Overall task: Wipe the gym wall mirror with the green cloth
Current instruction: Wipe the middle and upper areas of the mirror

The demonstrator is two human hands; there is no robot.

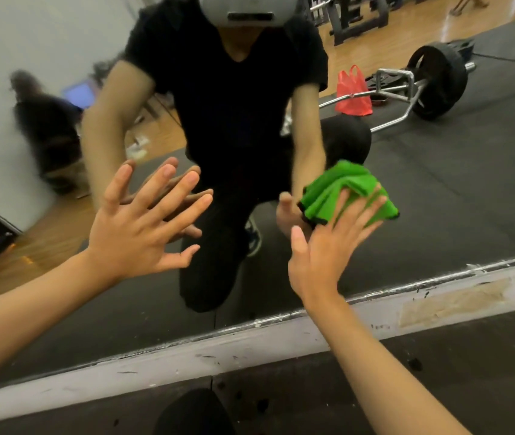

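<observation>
Head view: I see my right hand (pixel 328 249) pressing the cloth (pixel 341 191) flat against the mirror (pixel 453 189), fingers straight — my left hand (pixel 137 224) spread wide, seemingly touching it too, both low near its bottom edge.
</observation>
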